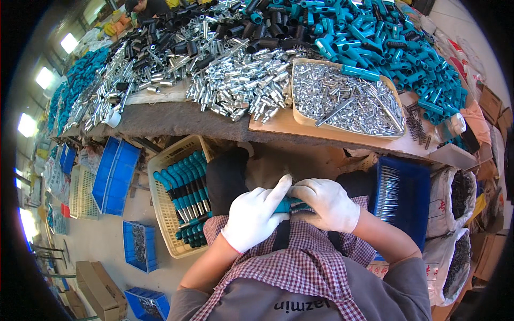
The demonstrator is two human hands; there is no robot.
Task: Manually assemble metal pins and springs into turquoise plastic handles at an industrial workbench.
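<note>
Holding teal-handled tools [184, 182], one cream basket [167, 229] is standing left. The left hand [256, 216] and right hand [329, 206] are gripping one teal part [286, 205] above the lap [316, 242], fingers [280, 191] mostly hiding it. One tray [308, 121] is carrying uncountable metal bits [342, 96]; one blue bin [411, 198], partly behind the right arm [383, 235], is containing silver rods [387, 192].

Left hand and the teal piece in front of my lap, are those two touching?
Touching. The head view shows the gloved left hand pressed against the teal piece, with no gap visible where they meet.
</note>
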